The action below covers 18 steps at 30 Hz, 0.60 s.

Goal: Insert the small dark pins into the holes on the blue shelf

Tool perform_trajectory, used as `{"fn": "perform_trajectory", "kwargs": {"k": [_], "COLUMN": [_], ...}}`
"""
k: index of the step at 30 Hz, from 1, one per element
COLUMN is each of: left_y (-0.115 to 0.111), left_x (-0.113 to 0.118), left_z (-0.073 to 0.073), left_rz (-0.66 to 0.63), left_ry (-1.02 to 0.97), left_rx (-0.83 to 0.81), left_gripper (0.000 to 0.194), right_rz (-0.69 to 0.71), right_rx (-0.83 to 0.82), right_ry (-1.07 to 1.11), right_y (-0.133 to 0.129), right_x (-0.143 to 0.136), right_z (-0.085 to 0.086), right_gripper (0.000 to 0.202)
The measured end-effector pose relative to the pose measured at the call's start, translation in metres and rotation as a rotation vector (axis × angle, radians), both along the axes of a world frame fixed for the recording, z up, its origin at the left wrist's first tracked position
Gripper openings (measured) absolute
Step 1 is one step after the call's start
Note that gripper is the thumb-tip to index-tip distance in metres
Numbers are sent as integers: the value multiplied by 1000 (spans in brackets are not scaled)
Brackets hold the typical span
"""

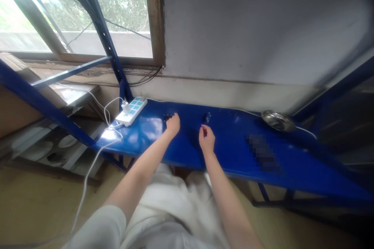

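Observation:
My left hand (173, 124) is over the blue table (187, 148), its fingers curled beside a small dark object (167, 117); whether it grips that object is unclear. To its right, my right hand (207, 137) is closed in a pinch, with thumb and fingertips together. What it holds, if anything, is too small to make out. Just beyond the right hand lies a small clear, shiny item (207, 117) on the table.
A white power strip (133, 111) with a plugged-in cable sits at the table's left end. Toward the right are a round metal dish (278, 120) and a pixelated dark object (263, 152). Blue metal posts (101, 27) rise on the left near the window.

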State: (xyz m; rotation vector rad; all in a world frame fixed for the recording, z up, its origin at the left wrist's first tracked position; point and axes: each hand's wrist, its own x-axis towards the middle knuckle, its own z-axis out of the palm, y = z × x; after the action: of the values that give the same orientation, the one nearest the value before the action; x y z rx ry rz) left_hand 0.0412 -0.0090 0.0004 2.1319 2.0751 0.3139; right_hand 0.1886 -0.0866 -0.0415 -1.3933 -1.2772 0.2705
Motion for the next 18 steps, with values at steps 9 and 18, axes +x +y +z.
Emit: {"fn": "perform_trajectory", "kwargs": {"k": [9, 18], "left_y": [-5, -54], "left_x": [3, 10], "left_z": [28, 65], "left_rz": [-97, -176], "left_ry": [-1109, -1584], "left_rx": [-222, -63], "left_gripper": [23, 35], "right_rz": [12, 296], "right_rx": [-40, -241], "right_ry": [81, 389], "right_y": [1, 3], "right_x": [-4, -27], "right_z": [23, 99], "right_gripper": [36, 60]}}
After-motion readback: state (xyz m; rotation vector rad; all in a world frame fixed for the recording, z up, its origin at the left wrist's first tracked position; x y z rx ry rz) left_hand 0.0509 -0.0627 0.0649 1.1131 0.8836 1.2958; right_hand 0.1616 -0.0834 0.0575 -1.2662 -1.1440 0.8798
